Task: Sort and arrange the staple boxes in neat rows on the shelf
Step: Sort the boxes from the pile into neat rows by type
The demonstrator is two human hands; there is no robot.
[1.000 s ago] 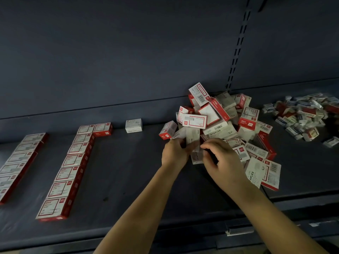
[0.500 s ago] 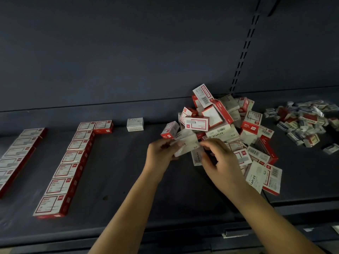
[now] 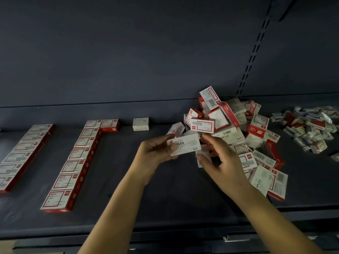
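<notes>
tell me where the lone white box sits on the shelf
In the head view, the lone white box sits at the shelf's back, between the red rows on its left and the jumbled pile on its right.

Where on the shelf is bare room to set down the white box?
Bare shelf lies between the red-box row and the pile, in front of the lone white box. The white box is in the left hand. Right of the pile is crowded.

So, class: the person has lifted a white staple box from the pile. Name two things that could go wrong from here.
1. The pile is loosely heaped, with boxes leaning at the top; the right hand, reaching into its near edge, could set some sliding.
2. The white box in the left hand matches the lone white box at the back, not the red rows; putting it in those would spoil the sorting.
</notes>
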